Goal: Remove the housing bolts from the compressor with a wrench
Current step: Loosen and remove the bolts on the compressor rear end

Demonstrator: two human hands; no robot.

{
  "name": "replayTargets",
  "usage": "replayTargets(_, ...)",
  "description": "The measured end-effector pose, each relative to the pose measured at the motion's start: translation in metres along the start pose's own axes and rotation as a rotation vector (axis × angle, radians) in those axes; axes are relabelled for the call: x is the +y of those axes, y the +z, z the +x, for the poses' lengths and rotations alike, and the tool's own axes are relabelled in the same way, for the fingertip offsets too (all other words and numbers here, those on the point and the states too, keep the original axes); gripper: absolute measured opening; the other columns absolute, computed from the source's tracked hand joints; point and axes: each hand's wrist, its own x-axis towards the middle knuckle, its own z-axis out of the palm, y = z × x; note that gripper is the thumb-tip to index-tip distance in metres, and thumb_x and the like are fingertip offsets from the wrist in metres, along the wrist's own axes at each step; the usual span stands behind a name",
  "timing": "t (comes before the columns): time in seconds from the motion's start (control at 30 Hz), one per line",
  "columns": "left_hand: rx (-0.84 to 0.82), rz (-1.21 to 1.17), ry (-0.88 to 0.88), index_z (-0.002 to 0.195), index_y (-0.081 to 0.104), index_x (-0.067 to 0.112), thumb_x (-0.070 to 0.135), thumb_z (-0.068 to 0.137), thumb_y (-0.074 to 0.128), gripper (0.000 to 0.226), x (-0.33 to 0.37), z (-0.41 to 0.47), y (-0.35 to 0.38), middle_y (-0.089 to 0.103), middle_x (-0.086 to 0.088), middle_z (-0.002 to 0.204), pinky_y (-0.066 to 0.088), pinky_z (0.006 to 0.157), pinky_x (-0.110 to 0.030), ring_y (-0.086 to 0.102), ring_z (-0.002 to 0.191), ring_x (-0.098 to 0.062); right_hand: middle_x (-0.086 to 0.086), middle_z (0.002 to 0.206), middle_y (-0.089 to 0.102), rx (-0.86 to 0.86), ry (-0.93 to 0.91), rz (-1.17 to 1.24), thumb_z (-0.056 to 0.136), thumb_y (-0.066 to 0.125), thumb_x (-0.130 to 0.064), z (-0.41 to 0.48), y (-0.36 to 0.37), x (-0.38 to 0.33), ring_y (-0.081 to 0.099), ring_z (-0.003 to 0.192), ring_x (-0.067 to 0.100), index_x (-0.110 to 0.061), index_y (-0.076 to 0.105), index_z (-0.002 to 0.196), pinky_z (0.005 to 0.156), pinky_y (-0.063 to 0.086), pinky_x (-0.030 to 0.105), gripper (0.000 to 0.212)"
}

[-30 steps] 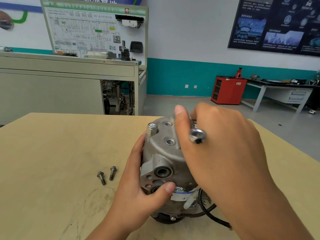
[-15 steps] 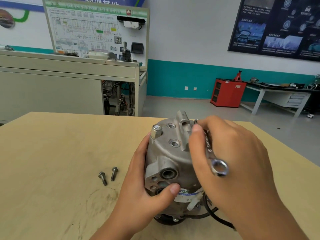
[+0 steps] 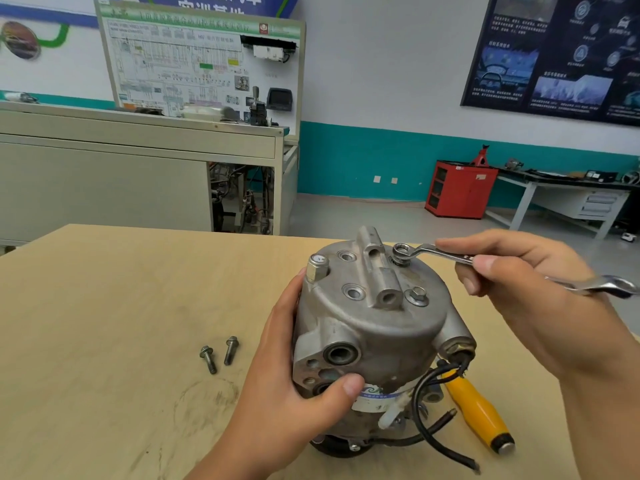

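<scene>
A pale wooden bench (image 3: 104, 306) with dark scuffs carries the grey compressor (image 3: 377, 337), standing on end. Two loose bolts (image 3: 219, 354) lie side by side just left of it, and a yellow-handled tool (image 3: 481, 414) lies against its right.

Bright, even indoor light fills the room, with no single strong source visible. Shadows are soft: a faint dark patch lies on the table (image 3: 104, 323) just under the compressor (image 3: 374, 327), and small shadows sit beside the two loose bolts (image 3: 218, 355). The compressor's grey metal shows dull highlights, and the wrench (image 3: 450, 254) glints brightly along its shaft. The wide-angle lens bends straight lines near the edges; the wall poster (image 3: 561, 53) and training board (image 3: 201, 60) lean outward. The right hand (image 3: 540, 306) is slightly smeared by motion blur, as is the wrench's far end. Background text is too soft to read.
</scene>
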Motion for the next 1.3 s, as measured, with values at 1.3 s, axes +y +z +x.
replayTargets(1.3, 0.017, -0.057, -0.007, 0.127, 0.031, 0.069, 0.081, 0.049, 0.069, 0.088, 0.002, 0.004, 0.002, 0.045, 0.024, 0.141, 0.039, 0.094, -0.009, 0.047, 0.128, -0.001, -0.007, 0.077, 0.073, -0.45, 0.132, -0.149, 0.087, 0.062, -0.006, 0.085, 0.054, -0.026, 0.063, 0.072, 0.002, -0.022, 0.071, 0.091, 0.071, 0.047, 0.012, 0.019)
